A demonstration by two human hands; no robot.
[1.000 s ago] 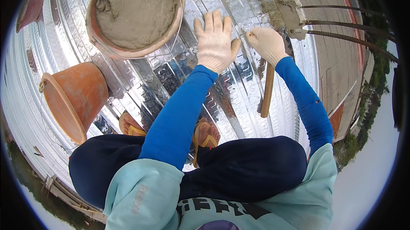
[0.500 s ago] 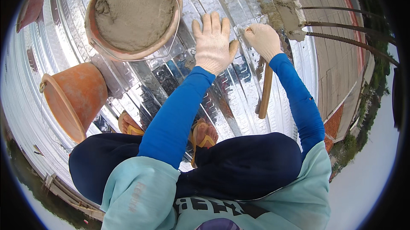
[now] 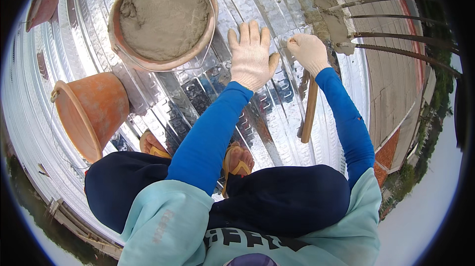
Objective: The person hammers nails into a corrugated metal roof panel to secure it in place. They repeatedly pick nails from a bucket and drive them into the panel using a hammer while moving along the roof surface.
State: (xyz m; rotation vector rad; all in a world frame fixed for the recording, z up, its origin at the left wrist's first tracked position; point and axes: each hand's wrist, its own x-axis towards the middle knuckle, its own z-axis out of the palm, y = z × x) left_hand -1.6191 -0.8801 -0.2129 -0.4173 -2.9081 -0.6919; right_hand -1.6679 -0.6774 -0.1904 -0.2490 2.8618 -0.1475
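Note:
My left hand [image 3: 251, 57], in a pale knitted glove, rests palm down on the ribbed shiny metal decking [image 3: 282, 140] with its fingers spread. It holds nothing. My right hand [image 3: 308, 52], gloved alike, is closed with the knuckles up, close to the mortar strip. Whatever its fingers hold is hidden. A wooden handle [image 3: 310, 110] comes out from below the right wrist and points toward my knees; its far end is out of sight under the hand. Left of my left hand stands a bucket [image 3: 113, 28] filled with grey mortar [image 3: 166, 19].
An orange bucket [image 3: 106, 108] lies on its side at the left, and a reddish bucket [image 3: 43, 6] is farther off. Wet mortar [image 3: 336, 28] runs along the decking's right edge. Several bent steel bars [image 3: 396, 35] stick out there, above a roof [image 3: 391, 78]. My sandalled foot [image 3: 240, 159] is near.
The whole view has shifted slightly, so things sit a little lower and to the right. My left hand stays flat and my right hand stays closed in the same place.

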